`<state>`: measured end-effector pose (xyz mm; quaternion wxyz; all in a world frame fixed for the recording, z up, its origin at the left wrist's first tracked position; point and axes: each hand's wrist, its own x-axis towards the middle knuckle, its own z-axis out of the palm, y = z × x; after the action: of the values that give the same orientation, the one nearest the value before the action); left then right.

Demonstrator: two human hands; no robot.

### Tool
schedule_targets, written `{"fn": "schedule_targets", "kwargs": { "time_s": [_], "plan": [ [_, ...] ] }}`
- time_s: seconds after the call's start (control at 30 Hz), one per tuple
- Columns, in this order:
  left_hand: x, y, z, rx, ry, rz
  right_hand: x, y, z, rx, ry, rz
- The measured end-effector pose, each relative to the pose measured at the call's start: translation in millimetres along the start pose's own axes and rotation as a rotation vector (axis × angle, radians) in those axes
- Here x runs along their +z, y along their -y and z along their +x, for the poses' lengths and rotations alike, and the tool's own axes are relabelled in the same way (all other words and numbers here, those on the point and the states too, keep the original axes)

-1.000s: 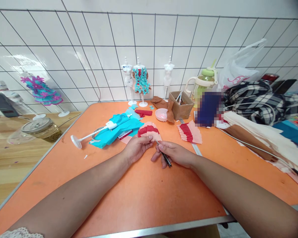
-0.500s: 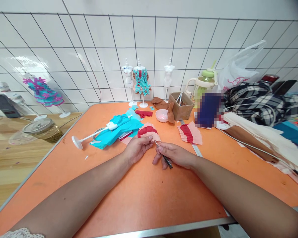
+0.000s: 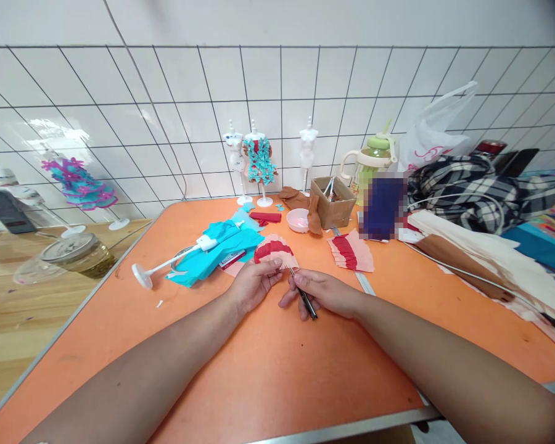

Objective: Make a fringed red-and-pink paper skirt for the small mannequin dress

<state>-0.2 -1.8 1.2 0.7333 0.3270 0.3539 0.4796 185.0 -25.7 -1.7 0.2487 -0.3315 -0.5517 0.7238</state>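
My left hand (image 3: 256, 285) is closed, pinching the lower edge of a gathered pink piece with a red band (image 3: 274, 249), which looks like crepe paper or thin cloth. My right hand (image 3: 321, 291) is closed round a slim black tool (image 3: 308, 303), its tip at the piece's lower right edge. My fingers partly cover the tool, and its exact kind is unclear. A second pleated pink and red piece (image 3: 350, 250) lies flat to the right. Bright blue sheet material (image 3: 217, 251) with a tipped-over white stand (image 3: 166, 265) lies to the left.
Small white dress forms (image 3: 308, 148) stand at the back, one (image 3: 260, 160) dressed in turquoise and red. Near them are a pink bowl (image 3: 298, 220), a cardboard box (image 3: 333, 203) and a green-lidded jug (image 3: 374, 157). A lidded jar (image 3: 86, 256) stands left; brown and white sheets (image 3: 472, 262) lie right.
The tool's tip has come closer to the piece's lower edge, and its handle has swung slightly left. My left hand keeps its pinch. The whole view has tilted slightly upward.
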Motion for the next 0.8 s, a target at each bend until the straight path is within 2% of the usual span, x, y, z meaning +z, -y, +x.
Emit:
{"fn": "schedule_targets", "kwargs": {
  "time_s": [0.6, 0.8],
  "plan": [
    [-0.8, 0.5, 1.2, -0.012, -0.019, -0.001, -1.1, -1.1, 1.1, -0.014, -0.009, -0.024],
    [-1.7, 0.7, 2.4, -0.017, -0.032, -0.036, -2.0, -0.7, 0.8, -0.021, 0.026, -0.037]
  ]
}}
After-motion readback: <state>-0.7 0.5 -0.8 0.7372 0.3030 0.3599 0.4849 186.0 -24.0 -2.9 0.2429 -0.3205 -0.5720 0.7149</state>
